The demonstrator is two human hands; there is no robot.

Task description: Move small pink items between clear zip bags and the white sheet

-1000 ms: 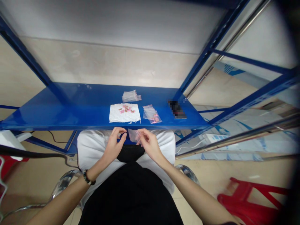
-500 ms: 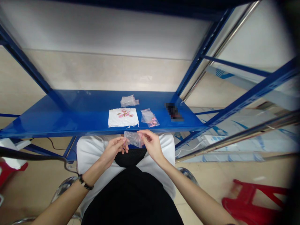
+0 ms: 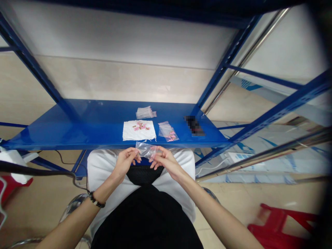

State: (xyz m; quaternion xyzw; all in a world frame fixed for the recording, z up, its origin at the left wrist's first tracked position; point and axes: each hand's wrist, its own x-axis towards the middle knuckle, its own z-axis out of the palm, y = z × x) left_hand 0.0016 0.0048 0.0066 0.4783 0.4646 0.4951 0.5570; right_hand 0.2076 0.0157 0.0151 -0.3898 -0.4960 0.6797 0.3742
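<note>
Two hands share one see-through bag (image 3: pixel 145 149), stretched between them over the lap (image 3: pixel 101 166), close to the near edge of the blue table (image 3: pixel 77 124). On the left hand (image 3: pixel 128 159) the grip is a light pinch, thumb against fingers at the bag's left end; on the right hand (image 3: pixel 164 159) the grip pinches the other end, its remaining fingers curled below. Holding both ends probably keeps such limp plastic spread flat. Small pink and brown pieces (image 3: pixel 141 127) lie on a white cloth (image 3: pixel 128 134), which likely stops them from rolling. Just right of the cloth lies a second bag (image 3: pixel 164 128) with pink pieces at its near end; a stack of bags (image 3: pixel 144 112) sits behind. Farther right, a dark object (image 3: pixel 194 126) is too pixelated to name. The tabletop looks smooth and glossy, framed by blue posts (image 3: pixel 38 72), with a pale wall (image 3: pixel 124 79) behind and a red stool (image 3: pixel 275 219) on the tiled floor (image 3: pixel 228 197).
</note>
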